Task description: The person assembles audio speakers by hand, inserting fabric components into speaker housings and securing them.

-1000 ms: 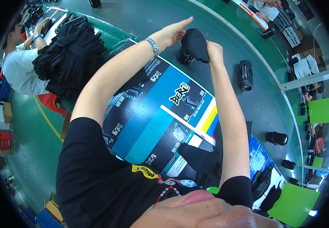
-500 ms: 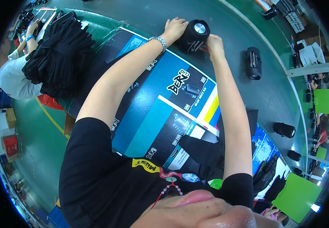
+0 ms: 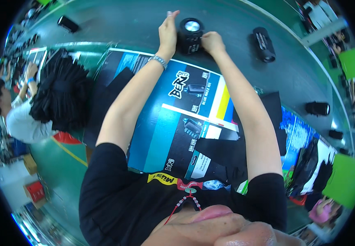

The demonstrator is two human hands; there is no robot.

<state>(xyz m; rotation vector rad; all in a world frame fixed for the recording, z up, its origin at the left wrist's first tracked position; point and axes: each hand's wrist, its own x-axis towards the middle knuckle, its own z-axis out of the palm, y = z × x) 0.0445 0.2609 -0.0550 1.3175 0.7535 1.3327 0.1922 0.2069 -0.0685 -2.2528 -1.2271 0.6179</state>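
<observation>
A black cylindrical speaker (image 3: 193, 42) with a shiny silver round end stands on the green surface just past the printed sheets. To its left, my left hand (image 3: 168, 36) is open, fingers stretched out away from me, with a narrow gap to the speaker. My right hand (image 3: 213, 43) is closed, its curled fingertips against the speaker's right side; what exactly they pinch there is hidden. Under my forearms lie printed sheets (image 3: 153, 141) in blue, teal and black.
A second black speaker (image 3: 264, 45) lies to the right; others (image 3: 318, 108) (image 3: 68, 24) are further along the green conveyor-like surface (image 3: 132, 30). At left are a pile of black fabric straps (image 3: 60, 92) and a co-worker in a white top (image 3: 28, 123). Black cloth (image 3: 222, 153) lies near my right arm.
My left hand has come off the speaker, its fingers now extended. The speaker appears more upright. My right hand stays at its right side. The whole view has shifted.
</observation>
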